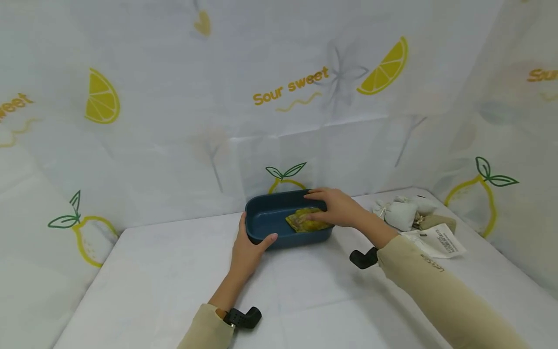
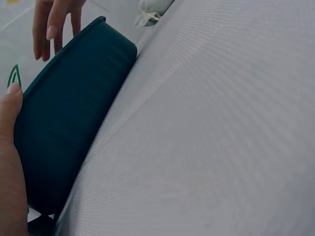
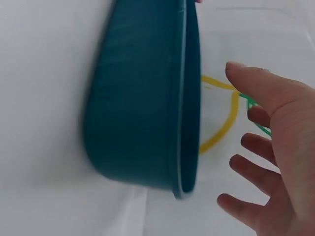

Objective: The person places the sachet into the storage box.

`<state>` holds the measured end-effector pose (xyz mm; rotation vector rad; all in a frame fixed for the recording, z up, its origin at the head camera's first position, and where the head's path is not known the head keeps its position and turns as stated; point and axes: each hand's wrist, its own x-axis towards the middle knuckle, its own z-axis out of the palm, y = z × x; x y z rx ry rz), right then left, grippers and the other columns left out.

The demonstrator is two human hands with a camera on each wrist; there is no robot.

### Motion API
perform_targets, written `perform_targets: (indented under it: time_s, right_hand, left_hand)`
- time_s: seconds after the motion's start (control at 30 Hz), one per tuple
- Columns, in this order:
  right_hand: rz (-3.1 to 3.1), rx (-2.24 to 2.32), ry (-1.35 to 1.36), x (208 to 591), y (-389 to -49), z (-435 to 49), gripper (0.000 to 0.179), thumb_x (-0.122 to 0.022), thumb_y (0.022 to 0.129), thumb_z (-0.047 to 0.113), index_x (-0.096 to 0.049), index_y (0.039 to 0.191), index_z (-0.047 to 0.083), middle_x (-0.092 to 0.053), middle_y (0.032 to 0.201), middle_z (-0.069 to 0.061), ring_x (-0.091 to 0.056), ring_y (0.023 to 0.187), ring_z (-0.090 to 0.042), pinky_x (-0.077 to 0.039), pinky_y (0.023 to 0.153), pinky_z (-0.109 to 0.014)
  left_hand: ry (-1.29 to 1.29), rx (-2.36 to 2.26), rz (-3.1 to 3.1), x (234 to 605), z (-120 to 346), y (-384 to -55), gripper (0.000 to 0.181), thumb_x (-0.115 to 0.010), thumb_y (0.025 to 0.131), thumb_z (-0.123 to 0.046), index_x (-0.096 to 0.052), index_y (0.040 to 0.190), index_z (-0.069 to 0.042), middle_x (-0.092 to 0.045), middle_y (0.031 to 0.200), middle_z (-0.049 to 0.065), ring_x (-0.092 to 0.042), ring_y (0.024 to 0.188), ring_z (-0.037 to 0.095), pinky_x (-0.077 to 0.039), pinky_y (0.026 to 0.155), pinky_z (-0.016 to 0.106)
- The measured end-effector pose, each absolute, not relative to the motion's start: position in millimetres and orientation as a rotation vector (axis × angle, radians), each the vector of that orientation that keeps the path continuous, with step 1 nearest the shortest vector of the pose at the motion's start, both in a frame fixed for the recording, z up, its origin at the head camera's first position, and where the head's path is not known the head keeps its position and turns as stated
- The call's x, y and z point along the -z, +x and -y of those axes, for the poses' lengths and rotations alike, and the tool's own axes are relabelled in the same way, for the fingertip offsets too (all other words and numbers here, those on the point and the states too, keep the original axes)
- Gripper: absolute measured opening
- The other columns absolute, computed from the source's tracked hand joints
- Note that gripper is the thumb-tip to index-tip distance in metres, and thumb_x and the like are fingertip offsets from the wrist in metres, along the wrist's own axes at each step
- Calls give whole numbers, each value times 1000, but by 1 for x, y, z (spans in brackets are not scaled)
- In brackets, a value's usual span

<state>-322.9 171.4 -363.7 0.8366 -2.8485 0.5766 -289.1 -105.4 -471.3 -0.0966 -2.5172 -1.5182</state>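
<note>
A dark blue rectangular bin (image 1: 279,241) stands on the white table against the back backdrop. My left hand (image 1: 246,252) holds its left end, the thumb on the front rim and the fingers along the outer side. Inside, toward the right end, lies a yellow-green patterned, crumpled pouch (image 1: 301,220). My right hand (image 1: 340,207) is over the bin's right end, overlapping the pouch in the head view. In the right wrist view the fingers (image 3: 256,172) are spread and loosely bent above the bin's mouth, with nothing between them.
Right of the bin lies a group of small drawstring sachets: pale ones (image 1: 400,215) and a brown one (image 1: 438,222). A white packet with printed text (image 1: 436,241) lies in front of them. A white backdrop with lemon prints (image 1: 174,121) rises behind the table (image 1: 174,281).
</note>
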Motion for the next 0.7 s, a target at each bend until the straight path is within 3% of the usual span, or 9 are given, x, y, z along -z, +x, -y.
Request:
perform_targets:
  time_s: [0.23, 0.7]
  right_hand:
    - [2743, -596, 760, 356, -289, -209, 68, -80, 87, 33, -55, 146, 9, -49, 153, -17, -51, 137, -41, -49, 104, -58]
    - [2577, -699, 400, 399, -228, -297, 82, -88, 79, 32, -51, 147, 8, -46, 153, -23, -46, 135, -51, -48, 93, -67]
  left_hand:
    - [-93, 1507, 2545, 471, 106, -288, 112, -76, 81, -62, -9, 164, -29, -23, 169, 6, -30, 153, 37, -33, 117, 64]
    - [-128, 1501, 2547, 470, 108, -289, 112, -76, 83, -59, -7, 164, -27, -23, 169, 10, -30, 153, 40, -32, 117, 64]
